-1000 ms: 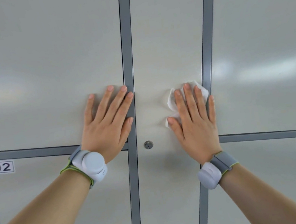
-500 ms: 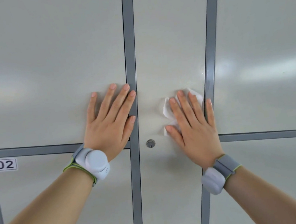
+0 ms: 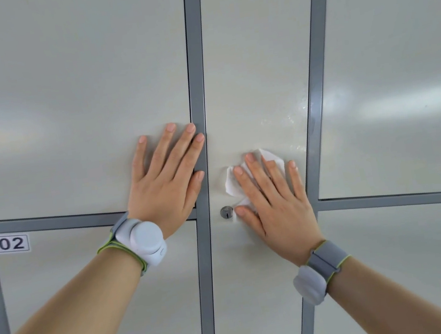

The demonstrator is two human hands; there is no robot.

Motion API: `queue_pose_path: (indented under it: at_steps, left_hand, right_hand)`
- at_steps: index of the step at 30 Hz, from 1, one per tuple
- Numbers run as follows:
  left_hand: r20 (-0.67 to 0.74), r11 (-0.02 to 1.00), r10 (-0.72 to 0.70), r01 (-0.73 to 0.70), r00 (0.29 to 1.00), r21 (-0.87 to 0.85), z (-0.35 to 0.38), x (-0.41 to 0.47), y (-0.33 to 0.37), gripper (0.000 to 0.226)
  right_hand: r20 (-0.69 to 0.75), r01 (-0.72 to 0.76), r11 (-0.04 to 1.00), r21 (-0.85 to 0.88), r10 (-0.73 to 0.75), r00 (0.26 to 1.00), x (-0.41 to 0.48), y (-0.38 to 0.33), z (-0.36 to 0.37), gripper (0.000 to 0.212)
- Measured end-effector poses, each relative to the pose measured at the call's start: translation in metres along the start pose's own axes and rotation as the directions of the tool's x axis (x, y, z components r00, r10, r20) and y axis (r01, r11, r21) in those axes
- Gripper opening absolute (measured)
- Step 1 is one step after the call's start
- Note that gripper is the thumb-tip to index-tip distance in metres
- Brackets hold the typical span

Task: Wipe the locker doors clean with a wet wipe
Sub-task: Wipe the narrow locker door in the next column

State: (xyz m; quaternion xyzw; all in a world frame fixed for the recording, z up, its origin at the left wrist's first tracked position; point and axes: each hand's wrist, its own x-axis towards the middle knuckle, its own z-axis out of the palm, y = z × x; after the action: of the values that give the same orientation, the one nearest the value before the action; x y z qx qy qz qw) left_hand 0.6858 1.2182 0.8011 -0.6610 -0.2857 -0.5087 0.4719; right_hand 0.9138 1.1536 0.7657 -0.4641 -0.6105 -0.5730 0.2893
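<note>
White wet wipe point(image 3: 230, 185) under flat spread right hand point(image 3: 275, 210) may snag on keyhole point(image 3: 226, 212) at its 9 o'clock, bunching

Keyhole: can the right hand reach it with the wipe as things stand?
Probably yes. The right hand presses the wipe flat on the door, thumb right beside the keyhole, nothing between.
</note>
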Motion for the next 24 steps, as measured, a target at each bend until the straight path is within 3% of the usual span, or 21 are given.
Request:
queue_pose_path:
  at_steps: [9,15,24]
  left_hand:
    - [0.041,0.996,-0.003,0.007,0.999,-0.088,-0.010,-0.009,-0.001,0.051]
    - [0.038,0.999,0.001,0.001,0.999,-0.052,-0.009,-0.023,-0.002,0.052]
    - [0.029,0.999,0.003,-0.001,1.000,-0.047,-0.006,-0.024,-0.002,0.050]
  right_hand:
    - [0.009,-0.146,0.987,0.060,0.146,0.989,0.023,0.003,-0.003,0.061]
    - [0.027,-0.188,0.979,0.079,0.186,0.982,0.024,-0.007,-0.003,0.059]
    - [0.037,0.029,0.997,0.069,-0.032,0.999,0.000,-0.026,-0.003,0.052]
